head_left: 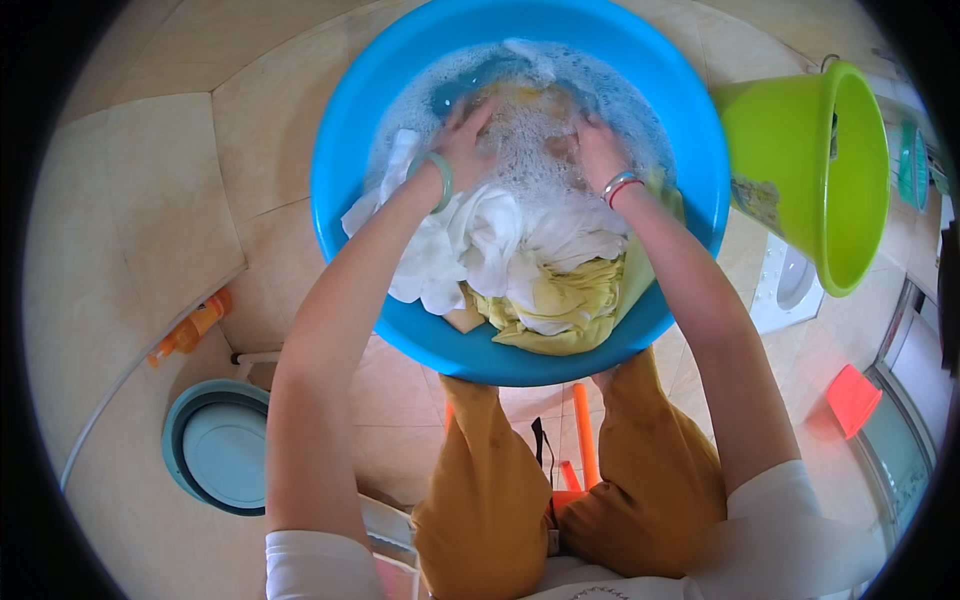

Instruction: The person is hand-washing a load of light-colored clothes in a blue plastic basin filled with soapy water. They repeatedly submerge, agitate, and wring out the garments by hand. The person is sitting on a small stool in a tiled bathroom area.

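A large blue basin [342,190] holds soapy water [535,150] under white foam. My left hand [465,150], a pale green bangle on its wrist, dips into the suds with the fingers apart. Across the foam, my right hand [598,155] also reaches in, fingers extended and their tips partly under the surface; its wrist has a silver bangle and a red cord. Neither hand visibly grips anything. White wet cloth [485,230] and yellow-green cloth [560,305] are heaped at the basin's near side. Something yellowish shows dimly beneath the far suds.
Right of the basin lies a lime-green bucket [780,150], tilted on its side, near a white squat toilet [790,280]. A grey-green basin [215,445] and an orange bottle [192,325] are at left. A red dustpan-like piece [853,400] stands far right.
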The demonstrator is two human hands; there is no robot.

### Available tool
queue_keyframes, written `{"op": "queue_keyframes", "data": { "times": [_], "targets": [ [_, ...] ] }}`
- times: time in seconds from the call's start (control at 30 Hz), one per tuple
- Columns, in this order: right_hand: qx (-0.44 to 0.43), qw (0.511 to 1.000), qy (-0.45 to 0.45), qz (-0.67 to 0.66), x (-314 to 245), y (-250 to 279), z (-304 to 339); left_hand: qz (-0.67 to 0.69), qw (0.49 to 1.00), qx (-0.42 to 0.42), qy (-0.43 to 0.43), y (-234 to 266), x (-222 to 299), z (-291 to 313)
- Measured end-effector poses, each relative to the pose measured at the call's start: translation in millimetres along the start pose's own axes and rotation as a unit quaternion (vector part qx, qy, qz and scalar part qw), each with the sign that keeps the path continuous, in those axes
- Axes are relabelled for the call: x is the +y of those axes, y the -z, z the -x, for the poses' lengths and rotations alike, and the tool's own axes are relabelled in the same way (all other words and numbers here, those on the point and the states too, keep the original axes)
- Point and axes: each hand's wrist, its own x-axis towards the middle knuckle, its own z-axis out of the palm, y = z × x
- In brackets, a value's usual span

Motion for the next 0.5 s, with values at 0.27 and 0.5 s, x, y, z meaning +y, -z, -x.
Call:
{"op": "queue_keyframes", "data": {
  "times": [0.27,0.5],
  "targets": [
    [-0.034,0.978,0.005,0.204,24.2,1.9,28.1,-0.134,0.986,-0.099,0.014,2.6,7.9,59.2],
    [0.028,0.999,-0.038,-0.001,96.3,-4.3,16.7,-0.117,0.980,-0.034,-0.159,4.1,22.6,110.4]
  ]
}}
